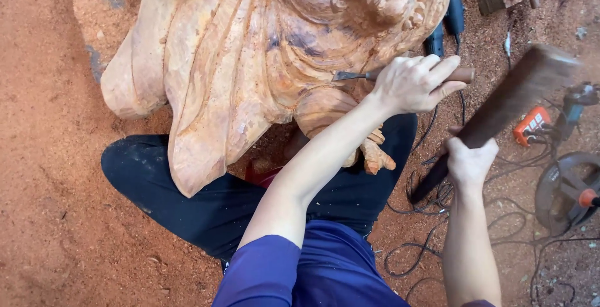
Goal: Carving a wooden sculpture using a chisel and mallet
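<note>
Reddish wood sculpture [250, 63] lies across the person's lap, folds largely shaped, detail near the chisel [356, 76] unfinished. Right hand [470, 162] clenches a raised dark mallet [500, 104]; left hand [415, 85] wraps the chisel, its tip against the wood.

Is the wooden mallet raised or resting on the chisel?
Raised: the right hand holds the mallet up, apart from the chisel gripped by the left hand.

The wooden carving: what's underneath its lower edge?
Under the wooden carving lie the person's dark trouser legs and a sliver of something red. Sawdust-covered ground surrounds it; whatever supports it is hidden.
</note>
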